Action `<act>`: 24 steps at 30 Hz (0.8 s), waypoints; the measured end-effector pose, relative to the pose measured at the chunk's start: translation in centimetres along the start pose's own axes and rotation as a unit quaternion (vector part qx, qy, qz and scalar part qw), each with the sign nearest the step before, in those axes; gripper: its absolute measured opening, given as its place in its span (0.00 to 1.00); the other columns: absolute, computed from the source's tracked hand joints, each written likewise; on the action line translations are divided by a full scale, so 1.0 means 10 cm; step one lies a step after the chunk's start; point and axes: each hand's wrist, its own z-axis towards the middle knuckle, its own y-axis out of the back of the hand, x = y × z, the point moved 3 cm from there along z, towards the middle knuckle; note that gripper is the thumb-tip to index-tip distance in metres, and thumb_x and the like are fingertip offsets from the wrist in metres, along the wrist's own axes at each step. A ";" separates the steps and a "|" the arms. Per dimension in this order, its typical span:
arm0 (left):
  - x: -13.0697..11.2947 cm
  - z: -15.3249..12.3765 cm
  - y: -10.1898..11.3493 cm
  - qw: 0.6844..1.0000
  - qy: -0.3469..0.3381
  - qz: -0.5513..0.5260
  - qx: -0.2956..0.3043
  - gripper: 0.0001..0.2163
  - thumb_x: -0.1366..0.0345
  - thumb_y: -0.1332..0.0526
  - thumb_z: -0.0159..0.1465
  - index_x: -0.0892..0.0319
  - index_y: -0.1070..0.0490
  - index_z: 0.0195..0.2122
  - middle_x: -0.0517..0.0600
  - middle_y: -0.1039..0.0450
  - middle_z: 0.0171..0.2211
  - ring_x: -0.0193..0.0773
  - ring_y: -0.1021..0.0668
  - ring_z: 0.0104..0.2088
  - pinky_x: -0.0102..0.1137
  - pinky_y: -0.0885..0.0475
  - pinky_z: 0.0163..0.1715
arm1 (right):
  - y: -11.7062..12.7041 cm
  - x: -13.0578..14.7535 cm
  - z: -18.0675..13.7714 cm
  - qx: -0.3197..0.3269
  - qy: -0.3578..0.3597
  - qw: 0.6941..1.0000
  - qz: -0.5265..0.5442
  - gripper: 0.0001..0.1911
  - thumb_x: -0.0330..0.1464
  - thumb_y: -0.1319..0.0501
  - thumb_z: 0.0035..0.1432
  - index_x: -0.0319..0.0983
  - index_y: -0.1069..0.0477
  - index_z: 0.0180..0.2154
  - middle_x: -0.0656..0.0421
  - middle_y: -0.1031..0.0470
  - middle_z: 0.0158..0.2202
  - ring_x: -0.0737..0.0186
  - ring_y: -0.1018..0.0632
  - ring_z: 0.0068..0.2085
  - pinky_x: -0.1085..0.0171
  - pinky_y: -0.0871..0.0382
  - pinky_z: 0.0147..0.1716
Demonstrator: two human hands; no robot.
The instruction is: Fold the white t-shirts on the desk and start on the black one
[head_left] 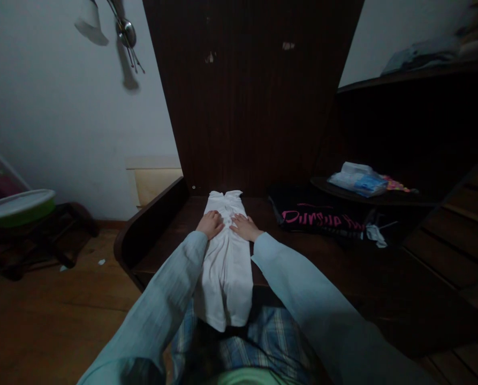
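A long white garment [226, 272] lies lengthwise on the dark wooden bench top, its near end hanging over the front edge toward my lap. I cannot tell what kind of garment it is. Creases run down its middle, and the cloth is bunched between my hands. On its left side my left hand [210, 224] rests palm down, fingers stretched over the cloth. My right hand [244, 228] lies flat on the right side, fingers pointing inward. Neither hand is closed around the fabric.
A dark wooden panel [247, 107] rises behind the bench. To the right lie a black bag-like item with pink lettering [323, 218] and a shelf [403, 199] bearing a blue-and-white plastic packet [359, 181]. A raised curved bench side [150, 224] stands on the left.
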 end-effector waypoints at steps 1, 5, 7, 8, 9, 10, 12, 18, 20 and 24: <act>-0.01 -0.06 0.06 1.000 -0.001 -0.008 -0.018 0.12 0.63 0.47 0.58 0.61 0.33 0.41 0.57 0.33 0.44 0.43 0.32 0.48 0.37 0.38 0.48 | 0.02 -0.01 -0.03 -0.015 0.003 1.000 0.006 0.25 0.39 0.55 0.60 0.36 0.45 0.56 0.49 0.49 0.60 0.55 0.48 0.60 0.51 0.55 0.56; 0.00 -0.47 0.21 0.999 -0.015 -0.038 0.011 0.10 0.65 0.51 0.59 0.58 0.31 0.35 0.53 0.31 0.37 0.39 0.28 0.39 0.33 0.33 0.41 | 0.14 0.01 -0.33 -0.097 0.000 0.995 0.034 0.20 0.35 0.52 0.59 0.33 0.37 0.50 0.49 0.37 0.54 0.59 0.37 0.55 0.60 0.45 0.52; 0.00 -0.71 0.21 0.997 -0.049 -0.048 0.047 0.11 0.63 0.50 0.60 0.58 0.31 0.38 0.53 0.30 0.40 0.39 0.28 0.41 0.33 0.33 0.43 | 0.16 0.08 -0.57 -0.112 0.000 0.993 0.043 0.17 0.33 0.52 0.59 0.34 0.33 0.46 0.51 0.31 0.48 0.60 0.32 0.49 0.63 0.40 0.48; 0.01 -0.81 0.19 0.995 -0.063 -0.052 0.055 0.13 0.63 0.50 0.60 0.59 0.32 0.41 0.54 0.31 0.43 0.39 0.29 0.44 0.33 0.34 0.45 | 0.15 0.13 -0.70 -0.109 0.005 0.993 0.042 0.17 0.33 0.53 0.59 0.35 0.32 0.45 0.51 0.29 0.46 0.60 0.30 0.47 0.63 0.38 0.46; 0.01 -0.90 0.17 0.994 -0.070 -0.054 0.058 0.15 0.62 0.51 0.61 0.60 0.33 0.45 0.55 0.33 0.47 0.39 0.31 0.47 0.34 0.36 0.48 | 0.12 0.18 -0.83 -0.102 0.015 0.994 0.037 0.17 0.35 0.52 0.59 0.36 0.32 0.44 0.51 0.29 0.45 0.59 0.30 0.47 0.63 0.37 0.45; 0.01 -0.97 0.14 0.994 -0.071 -0.053 0.058 0.17 0.62 0.53 0.61 0.61 0.35 0.48 0.56 0.35 0.50 0.40 0.33 0.50 0.35 0.38 0.50 | 0.08 0.23 -0.96 -0.095 0.027 0.995 0.029 0.18 0.37 0.52 0.59 0.36 0.32 0.45 0.51 0.29 0.46 0.58 0.30 0.47 0.61 0.37 0.45; 0.01 -1.05 0.07 0.996 -0.057 -0.044 0.062 0.20 0.61 0.55 0.63 0.63 0.40 0.52 0.58 0.41 0.55 0.41 0.38 0.55 0.38 0.42 0.54 | -0.02 0.31 -1.17 -0.089 0.051 0.995 0.010 0.23 0.42 0.50 0.57 0.34 0.34 0.48 0.48 0.33 0.50 0.55 0.33 0.52 0.58 0.39 0.48; -0.02 -0.92 -0.05 0.995 -0.016 -0.026 0.099 0.21 0.58 0.58 0.63 0.58 0.45 0.56 0.56 0.47 0.59 0.41 0.44 0.59 0.45 0.47 0.54 | -0.14 0.26 -1.20 -0.080 0.060 0.995 -0.027 0.32 0.48 0.51 0.55 0.30 0.39 0.52 0.43 0.40 0.55 0.51 0.40 0.57 0.55 0.48 0.54; -0.02 -0.82 -0.07 0.994 -0.010 -0.026 0.103 0.21 0.58 0.57 0.63 0.56 0.45 0.56 0.55 0.48 0.59 0.41 0.45 0.59 0.45 0.48 0.55 | -0.11 0.14 -1.05 -0.070 0.028 0.997 -0.030 0.33 0.47 0.51 0.55 0.28 0.39 0.52 0.40 0.42 0.56 0.49 0.41 0.57 0.55 0.49 0.55; 0.00 -0.57 -0.13 0.993 0.024 -0.023 0.116 0.20 0.59 0.56 0.63 0.55 0.46 0.57 0.54 0.50 0.60 0.41 0.47 0.60 0.45 0.48 0.55 | -0.05 -0.19 -0.72 -0.016 -0.002 1.000 -0.023 0.31 0.46 0.53 0.57 0.32 0.44 0.56 0.45 0.48 0.59 0.50 0.45 0.59 0.53 0.50 0.55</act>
